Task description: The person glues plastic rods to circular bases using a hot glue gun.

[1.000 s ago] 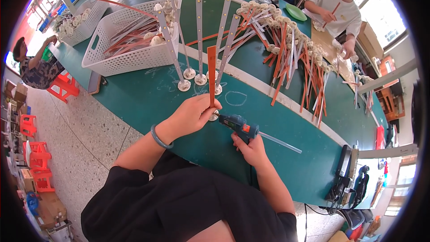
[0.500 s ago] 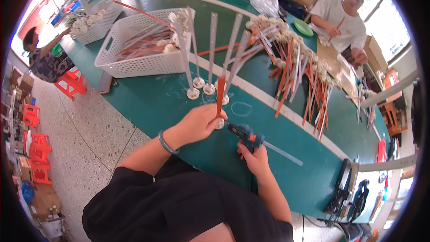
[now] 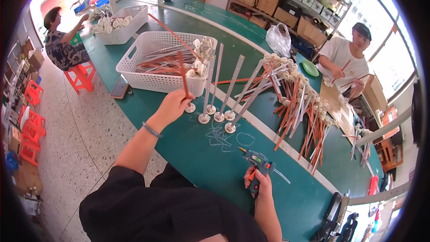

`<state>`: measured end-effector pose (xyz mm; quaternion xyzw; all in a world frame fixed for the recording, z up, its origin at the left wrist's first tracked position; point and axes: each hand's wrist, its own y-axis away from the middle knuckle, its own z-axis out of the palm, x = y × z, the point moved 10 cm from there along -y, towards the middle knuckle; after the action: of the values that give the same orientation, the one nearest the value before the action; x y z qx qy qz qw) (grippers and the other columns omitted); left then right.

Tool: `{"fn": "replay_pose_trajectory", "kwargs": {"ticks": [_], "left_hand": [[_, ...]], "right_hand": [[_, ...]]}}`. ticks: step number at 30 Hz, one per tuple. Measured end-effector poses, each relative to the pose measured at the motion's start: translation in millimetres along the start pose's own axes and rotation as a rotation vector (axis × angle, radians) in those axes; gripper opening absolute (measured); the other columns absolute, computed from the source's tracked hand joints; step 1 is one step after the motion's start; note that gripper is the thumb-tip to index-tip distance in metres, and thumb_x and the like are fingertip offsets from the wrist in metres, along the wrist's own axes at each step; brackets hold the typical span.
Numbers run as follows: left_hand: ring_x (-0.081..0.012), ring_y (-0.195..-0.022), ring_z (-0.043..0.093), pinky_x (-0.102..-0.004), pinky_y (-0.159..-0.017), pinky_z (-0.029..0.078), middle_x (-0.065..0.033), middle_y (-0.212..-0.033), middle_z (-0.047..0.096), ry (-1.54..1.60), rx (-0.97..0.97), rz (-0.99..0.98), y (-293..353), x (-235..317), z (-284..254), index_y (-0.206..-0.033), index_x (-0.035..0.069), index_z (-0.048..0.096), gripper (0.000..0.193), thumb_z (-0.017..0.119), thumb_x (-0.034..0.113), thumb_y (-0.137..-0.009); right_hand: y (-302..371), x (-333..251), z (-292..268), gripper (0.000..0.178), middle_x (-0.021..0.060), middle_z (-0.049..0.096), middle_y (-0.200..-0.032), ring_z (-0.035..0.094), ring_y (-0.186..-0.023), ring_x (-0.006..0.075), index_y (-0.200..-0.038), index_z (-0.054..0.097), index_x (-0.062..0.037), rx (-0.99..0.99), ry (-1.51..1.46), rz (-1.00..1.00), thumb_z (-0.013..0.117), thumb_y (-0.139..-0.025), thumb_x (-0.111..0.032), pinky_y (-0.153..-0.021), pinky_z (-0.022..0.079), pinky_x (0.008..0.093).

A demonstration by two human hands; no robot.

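My left hand pinches a reddish-brown strip low down. The strip stands nearly upright, and its round white base sits at or just above the green table. To the right of that hand stand several pale strips on round white bases, some leaning right. My right hand is wrapped round a dark blue-green hot glue gun, nozzle toward the far left. A translucent glue stick sticks out of its back end.
Beyond my left hand is a white basket of loose strips. A long heap of strips with white discs lies at the right. Near the left edge lies a phone. One person sits across the table, another at far left.
My left hand has carried the strip and base away from the glue gun's nozzle, leftward to the left side of the standing strips. The glue gun now stands apart. My view has tilted up.
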<state>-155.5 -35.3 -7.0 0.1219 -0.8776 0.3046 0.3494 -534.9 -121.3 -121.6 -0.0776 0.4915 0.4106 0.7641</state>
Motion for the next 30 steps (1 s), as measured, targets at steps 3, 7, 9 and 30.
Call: {"fn": "replay_pose_trajectory", "kwargs": {"ticks": [3,7,9,30], "left_hand": [[-0.0247,-0.080,0.069,-0.0335,-0.073,0.054,-0.0136,-0.092,0.068,0.043,-0.004,0.000,-8.1,-7.7,6.6,-0.102,-0.003,0.067,0.013,0.063,-0.001,-0.089],[-0.0242,-0.077,0.068,-0.0338,-0.070,0.054,-0.0140,-0.091,0.068,0.056,-0.028,0.010,-11.4,-8.1,13.3,-0.105,-0.002,0.068,0.017,0.062,-0.001,-0.090],[-0.0231,-0.078,0.068,-0.0331,-0.072,0.054,-0.0140,-0.092,0.068,0.099,-0.041,-0.018,-14.3,-6.7,14.1,-0.107,-0.002,0.068,0.018,0.063,-0.001,-0.090],[-0.0209,-0.072,0.068,-0.0296,-0.065,0.052,-0.0110,-0.085,0.071,-0.263,0.232,-0.143,-94.2,-46.5,-122.4,-0.102,0.003,0.071,0.025,0.071,0.024,-0.089]], "right_hand": [[-3.0,-2.7,2.2,0.029,0.0169,0.067,-0.087,0.063,-0.062,0.0218,-0.111,0.059,0.0012,-0.006,-0.030,-0.013,0.061,-0.093,-0.021,-0.055,0.052,0.0317],[-4.4,-1.4,0.5,0.029,0.0172,0.066,-0.086,0.062,-0.062,0.0219,-0.110,0.058,0.0014,0.017,-0.029,-0.012,0.061,-0.092,-0.021,-0.055,0.051,0.0319],[-4.4,-0.9,-0.7,0.029,0.0172,0.066,-0.086,0.062,-0.062,0.0219,-0.110,0.059,0.0014,0.019,-0.026,-0.011,0.061,-0.092,-0.021,-0.055,0.051,0.0319],[-3.6,-5.6,7.6,0.029,0.0172,0.067,-0.090,0.064,-0.065,0.0211,-0.112,0.059,0.0020,-0.071,0.029,-0.022,0.062,-0.092,-0.017,-0.058,0.052,0.0308]]}}
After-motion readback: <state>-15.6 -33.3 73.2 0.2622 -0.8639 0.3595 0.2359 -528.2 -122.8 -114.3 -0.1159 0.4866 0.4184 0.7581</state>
